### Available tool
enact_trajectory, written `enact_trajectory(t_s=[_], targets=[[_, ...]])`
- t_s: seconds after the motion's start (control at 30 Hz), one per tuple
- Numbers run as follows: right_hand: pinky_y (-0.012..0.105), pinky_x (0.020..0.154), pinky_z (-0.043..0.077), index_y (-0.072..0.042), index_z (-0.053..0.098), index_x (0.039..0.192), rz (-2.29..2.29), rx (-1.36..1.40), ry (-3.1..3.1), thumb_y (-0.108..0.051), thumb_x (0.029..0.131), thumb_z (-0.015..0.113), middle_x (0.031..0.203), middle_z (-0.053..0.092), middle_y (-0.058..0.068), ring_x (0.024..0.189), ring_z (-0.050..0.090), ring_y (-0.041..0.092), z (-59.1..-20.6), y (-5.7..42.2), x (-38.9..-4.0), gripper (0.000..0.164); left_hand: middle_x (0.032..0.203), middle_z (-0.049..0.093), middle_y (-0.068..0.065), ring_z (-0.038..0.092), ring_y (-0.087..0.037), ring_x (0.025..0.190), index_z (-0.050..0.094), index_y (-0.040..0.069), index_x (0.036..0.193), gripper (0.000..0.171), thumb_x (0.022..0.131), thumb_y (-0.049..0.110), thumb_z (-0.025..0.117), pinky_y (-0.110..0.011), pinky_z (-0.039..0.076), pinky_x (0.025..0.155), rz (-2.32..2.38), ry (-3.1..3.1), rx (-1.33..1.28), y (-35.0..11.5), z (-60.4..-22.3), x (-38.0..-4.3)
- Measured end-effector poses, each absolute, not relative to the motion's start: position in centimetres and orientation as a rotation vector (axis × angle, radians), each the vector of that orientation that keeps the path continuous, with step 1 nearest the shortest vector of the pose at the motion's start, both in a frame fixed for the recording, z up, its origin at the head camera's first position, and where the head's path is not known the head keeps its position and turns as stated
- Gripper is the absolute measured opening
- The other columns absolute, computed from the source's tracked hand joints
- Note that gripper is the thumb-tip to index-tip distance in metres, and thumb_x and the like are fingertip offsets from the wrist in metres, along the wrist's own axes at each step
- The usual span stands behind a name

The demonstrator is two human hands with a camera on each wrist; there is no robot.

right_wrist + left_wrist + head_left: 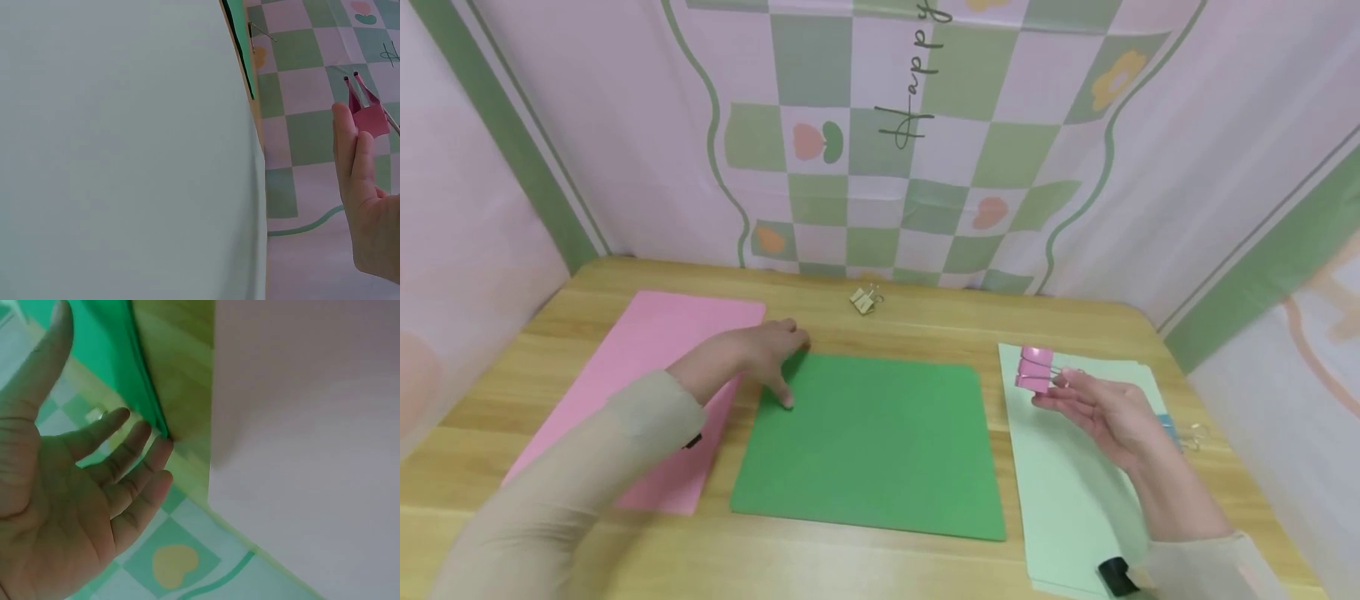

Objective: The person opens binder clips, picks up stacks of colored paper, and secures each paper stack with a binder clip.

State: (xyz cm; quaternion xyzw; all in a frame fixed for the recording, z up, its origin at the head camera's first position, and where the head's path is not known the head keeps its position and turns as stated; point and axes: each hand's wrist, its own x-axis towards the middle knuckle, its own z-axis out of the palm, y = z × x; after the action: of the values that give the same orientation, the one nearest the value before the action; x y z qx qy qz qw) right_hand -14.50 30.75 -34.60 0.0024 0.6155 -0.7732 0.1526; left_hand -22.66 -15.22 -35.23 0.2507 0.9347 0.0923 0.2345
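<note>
A green stack of paper (pixel 880 450) lies in the middle of the wooden table. My left hand (pixel 767 350) is at its far left corner, fingers spread and thumb over the near side of that corner. In the left wrist view, the fingertips (pixel 164 447) of this hand are right at the green corner, palm facing the camera. Above the light green paper stack (pixel 1060 500) on the right, my right hand (pixel 1105 408) pinches a pink binder clip (pixel 1034 369) by its wire handles. The clip (pixel 372 120) shows its jaws pointing away from the fingers in the right wrist view.
Pink paper (pixel 662 375) lies at the left, partly beneath my left forearm. A gold binder clip (pixel 863 301) stands near the table's back edge. On the light green stack's right edge sits a blue binder clip (pixel 1168 427). A patterned curtain (pixel 895 200) hangs behind the table.
</note>
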Motion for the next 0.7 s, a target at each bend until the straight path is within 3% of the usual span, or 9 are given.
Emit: enact_trajectory(t_s=[0.2,0.37,0.53,0.7], targets=[[0.025,0.086,0.057,-0.005,0.075,0.097,-2.217,0.003,1.768,-0.006,0.104,0.048,0.096,0.078,0.009,0.091,0.076,0.021,-34.8,31.2,-14.6,0.028,0.145,0.045,-0.022,0.045,-0.04,0.135,0.041,0.002,0.144,0.093,0.07,0.031,0.089,-0.052,0.04,0.113,0.148,2.604,0.654,-14.1,-35.4,-22.4],[0.025,0.086,0.057,-0.004,0.075,0.096,-2.219,0.018,1.757,-0.006,0.104,0.047,0.095,0.078,0.01,0.091,0.076,0.021,-34.6,31.3,-14.7,0.029,0.155,0.035,-0.028,0.037,-0.043,0.143,0.027,-0.006,0.152,0.103,0.073,0.024,0.086,-0.053,0.032,0.118,0.135,2.59,0.632,-13.5,-35.0,-22.0],[0.025,0.086,0.057,-0.005,0.076,0.097,-2.214,0.01,1.744,-0.007,0.104,0.048,0.095,0.078,0.011,0.091,0.076,0.021,-34.2,31.3,-14.7,0.029,0.15,0.044,-0.024,0.042,-0.04,0.14,0.031,-0.005,0.15,0.093,0.078,0.02,0.084,-0.05,0.033,0.118,0.213,2.553,0.628,-13.7,-34.9,-21.8],[0.024,0.086,0.057,-0.007,0.078,0.099,-2.182,0.009,1.77,-0.007,0.103,0.049,0.094,0.078,0.009,0.09,0.076,0.02,-34.0,31.1,-14.6,0.029,0.149,0.046,-0.024,0.042,-0.041,0.14,0.041,-0.005,0.146,0.069,0.088,0.013,0.074,-0.052,0.033,0.118,0.351,2.524,0.632,-14.7,-35.1,-22.2]])
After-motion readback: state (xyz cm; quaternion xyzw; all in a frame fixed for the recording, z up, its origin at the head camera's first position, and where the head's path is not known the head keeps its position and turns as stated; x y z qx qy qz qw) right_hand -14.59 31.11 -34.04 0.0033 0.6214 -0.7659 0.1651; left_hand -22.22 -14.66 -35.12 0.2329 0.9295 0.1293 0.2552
